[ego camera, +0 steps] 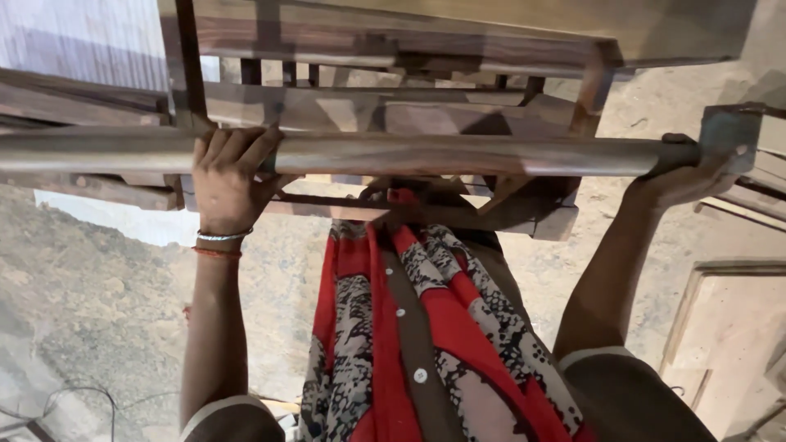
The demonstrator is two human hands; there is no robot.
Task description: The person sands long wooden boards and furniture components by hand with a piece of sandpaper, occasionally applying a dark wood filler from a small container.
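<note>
Across the wooden frame (458, 57), w/ both arms up, we hold a long round wooden bar (458, 154). Left hand (228, 182): fingers curled tight over it. Right hand (684, 176) clasps its right end by a grey-green block (729, 135); fingers mostly hidden. Bar lies level, just near of the frame's rails, little gap. Red patterned scarf (426, 327) hangs near us. Below: dusty dirt floor (90, 303), wood panel (729, 327) at right.
</note>
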